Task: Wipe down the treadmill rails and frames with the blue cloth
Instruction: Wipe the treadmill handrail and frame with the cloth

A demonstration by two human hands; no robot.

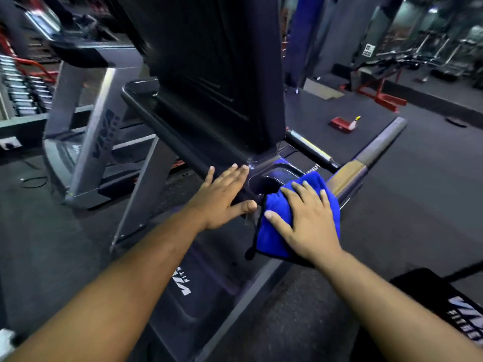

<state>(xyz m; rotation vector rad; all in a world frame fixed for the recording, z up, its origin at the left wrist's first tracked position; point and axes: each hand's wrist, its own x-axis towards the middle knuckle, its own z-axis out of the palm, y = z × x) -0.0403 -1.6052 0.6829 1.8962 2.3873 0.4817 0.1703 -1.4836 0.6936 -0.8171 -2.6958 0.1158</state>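
Observation:
I look down at the back of a dark treadmill console [209, 74] and its frame. My right hand [308, 220] lies flat on a folded blue cloth [277, 212], pressing it onto the console edge where the silver side rail [347, 176] meets it. The cloth's lower part hangs over the edge. My left hand [222, 194] rests with fingers spread on the black console rim [167, 137], just left of the cloth, holding nothing. A silver grip bar [311, 147] juts out behind the cloth. The grey upright [146, 184] slants down below my left hand.
A second treadmill [86, 131] stands close on the left. A red floor piece with a spray bottle [345, 124] lies on the dark gym floor to the right. A red bench frame [381, 92] and weight racks [21, 95] stand further off.

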